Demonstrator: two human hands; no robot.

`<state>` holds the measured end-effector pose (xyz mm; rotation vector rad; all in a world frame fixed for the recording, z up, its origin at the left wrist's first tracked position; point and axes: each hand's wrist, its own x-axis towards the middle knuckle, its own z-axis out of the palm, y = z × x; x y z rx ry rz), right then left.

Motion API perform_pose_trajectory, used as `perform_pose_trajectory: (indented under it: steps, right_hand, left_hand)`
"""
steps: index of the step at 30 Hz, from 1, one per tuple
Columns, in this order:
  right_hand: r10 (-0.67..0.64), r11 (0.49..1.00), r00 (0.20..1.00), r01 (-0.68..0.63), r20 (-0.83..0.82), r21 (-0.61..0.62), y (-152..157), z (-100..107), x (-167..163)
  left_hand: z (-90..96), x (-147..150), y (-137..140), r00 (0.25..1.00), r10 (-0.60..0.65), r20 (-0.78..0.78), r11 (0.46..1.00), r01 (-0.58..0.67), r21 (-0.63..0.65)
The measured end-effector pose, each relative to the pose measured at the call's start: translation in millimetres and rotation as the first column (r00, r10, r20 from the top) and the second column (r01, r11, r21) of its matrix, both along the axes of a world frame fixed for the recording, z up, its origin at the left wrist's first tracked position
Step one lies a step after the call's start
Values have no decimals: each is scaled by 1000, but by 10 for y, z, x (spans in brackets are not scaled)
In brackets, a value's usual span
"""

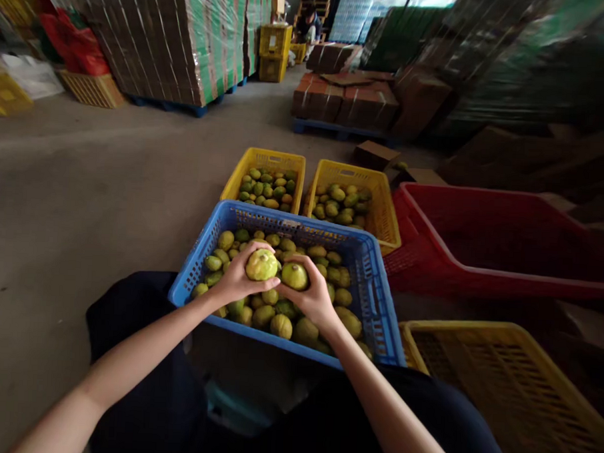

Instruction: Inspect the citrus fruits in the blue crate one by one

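My left hand (236, 282) is wrapped round a yellow-green lemon (261, 265), its end turned up toward me. Beside it, my right hand (315, 298) grips a second, greener lemon (294, 276). The two hands nearly meet, thumbs close together, above a blue plastic crate (378, 310). Many lemons (281, 326), from green to yellow, fill the bottom of this crate under my hands. My forearms hide part of its near side.
Two yellow crates (277, 157) with lemons stand just beyond the blue one. To the right are a red bin (485, 271) and a yellow slatted crate (505, 382). Flattened and stacked cartons (345, 98) sit on a pallet farther back. A person (312, 26) is in the far background.
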<state>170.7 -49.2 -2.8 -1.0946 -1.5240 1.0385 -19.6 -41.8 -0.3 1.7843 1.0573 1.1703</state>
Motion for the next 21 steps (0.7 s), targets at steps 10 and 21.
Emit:
perform_pose_trajectory:
  steps: [10, 21]
  right_hand:
    - [-39, 949, 986, -14, 160, 314, -225, -231, 25]
    - [-86, 888, 959, -49, 269, 457, -242, -238, 12]
  left_hand:
    - [-17, 6, -96, 951, -135, -279, 902, 234, 363]
    - [-49, -26, -113, 953, -154, -261, 876, 254, 411]
